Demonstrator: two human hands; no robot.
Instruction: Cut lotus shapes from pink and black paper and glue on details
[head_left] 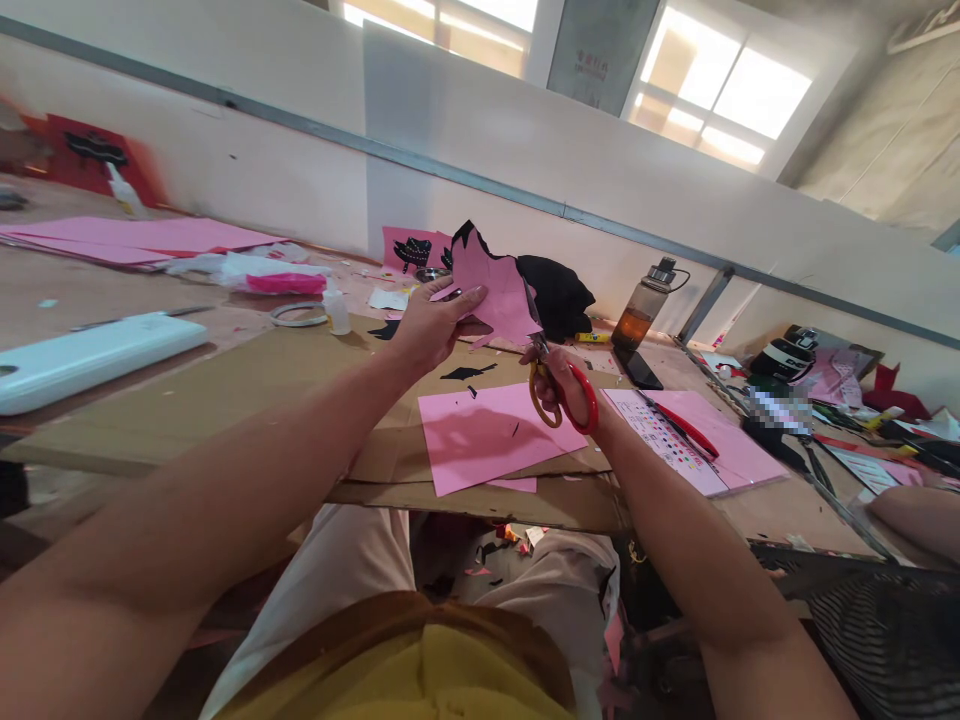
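A jagged pink paper piece (491, 290) with black material along its upper edge is raised above the table. My left hand (442, 318) pinches it at its left side. In my right hand (561, 385) are scissors (584, 400) with red and yellow handles, their blades at the lower right edge of the piece. Whether the blades are apart is too small to tell. Below lies a pink sheet (487, 440) on brown cardboard (300, 400), with small black scraps (469, 372) near it.
Behind stand a bottle of amber liquid (643, 308) and a black bundle (555, 295), with a phone (637, 370) nearby. To the right lie a printed sheet (664, 440) and a red-handled tool (688, 430). A white case (97, 355) is at left; another person's arm (919, 515) at far right.
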